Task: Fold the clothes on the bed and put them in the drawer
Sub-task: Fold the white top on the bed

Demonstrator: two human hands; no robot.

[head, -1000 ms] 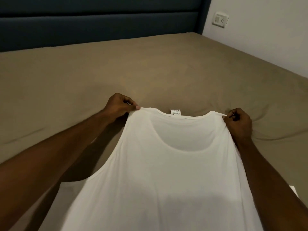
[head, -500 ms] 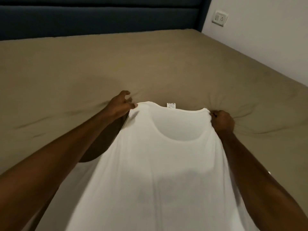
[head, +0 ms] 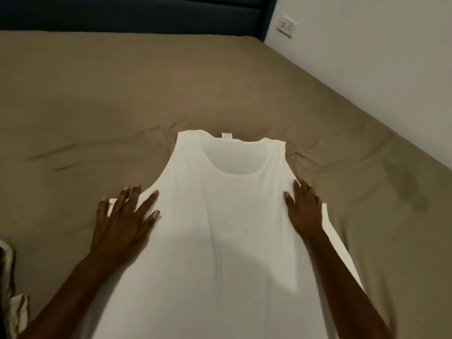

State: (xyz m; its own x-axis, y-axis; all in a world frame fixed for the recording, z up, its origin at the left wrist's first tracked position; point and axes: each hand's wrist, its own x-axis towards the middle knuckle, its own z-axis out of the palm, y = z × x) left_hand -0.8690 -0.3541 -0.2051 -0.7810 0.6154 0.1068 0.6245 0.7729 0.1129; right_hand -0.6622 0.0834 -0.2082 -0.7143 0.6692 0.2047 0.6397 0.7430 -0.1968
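Bed point(head: 171, 94): olive-brown sheet ran wide across the frame, creased near the garment, with a dark blue headboard point(head: 137, 15) behind and a white wall point(head: 367, 69) along the right side.
Tank top point(head: 220, 228): white, sleeveless, lay flat on the sheet, straps pointing to the headboard, hem running out of view at the bottom edge.
Step in hand: smoothing, by my reading; the top was spread out but no fold showed in it yet.
Left hand point(head: 122, 221): flat, fingers splayed, palm down on the left side of the top just below the armhole, outer fingers reaching over onto the sheet.
Right hand point(head: 303, 209): flat as well, fingers straight and close together, pressed on the right edge below the other armhole.
Grip: nothing pinched, both hands simply pressing cloth.
Next move: likely take one side edge and bring it across the middle, keeping the thin cloth from bunching.
Other fabric point(head: 12, 302): pale crumpled bit at lower left, unclear what.
Wall socket point(head: 286, 25): white plate beside the headboard.
Neck label point(head: 227, 135): small white tag at the back neckline.
Drawer: not in view.
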